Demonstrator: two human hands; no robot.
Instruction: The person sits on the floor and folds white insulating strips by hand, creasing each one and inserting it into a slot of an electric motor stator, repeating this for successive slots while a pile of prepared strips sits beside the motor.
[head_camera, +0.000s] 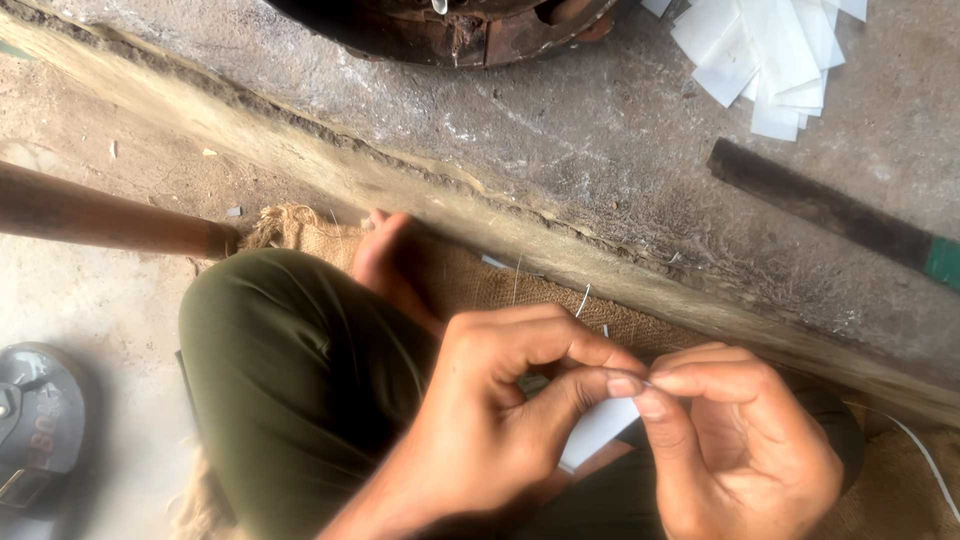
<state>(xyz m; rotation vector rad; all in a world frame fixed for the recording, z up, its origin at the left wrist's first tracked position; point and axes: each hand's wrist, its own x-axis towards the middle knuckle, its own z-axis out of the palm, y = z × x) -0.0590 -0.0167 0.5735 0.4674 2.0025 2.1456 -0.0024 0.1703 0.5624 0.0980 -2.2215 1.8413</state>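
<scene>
Nearest the camera, the left hand (490, 420) and the right hand (740, 450) meet tip to tip over the lap. The left thumb and forefinger are pinched narrow, their fingers (622, 385) closed on something very thin at the point where they touch the right hand's fingers (672, 384), which are pinched shut in the same way. What sits between the tips is too fine to make out; it may be a thread or wire. Just under and behind that pinch lies a white strip (598, 430), showing between the two hands and partly hidden by the left thumb; whether either hand actually grips it I cannot tell.

Below the hands are the person's legs in olive green trousers (290, 370), folded cross-legged, with a bare foot (385, 262) resting on a burlap mat (480, 285) spread on the floor. A dark sandal (35, 420) lies to the left on the pale floor, and a brown wooden pole (100, 215) crosses above it.

Beyond the mat rises a rough concrete step (560, 140). On it lie a dark flat bar (820, 205) with a green end, a fanned stack of white strips (775, 55), and the rim of a rusty round metal thing (450, 30) at the top edge.
</scene>
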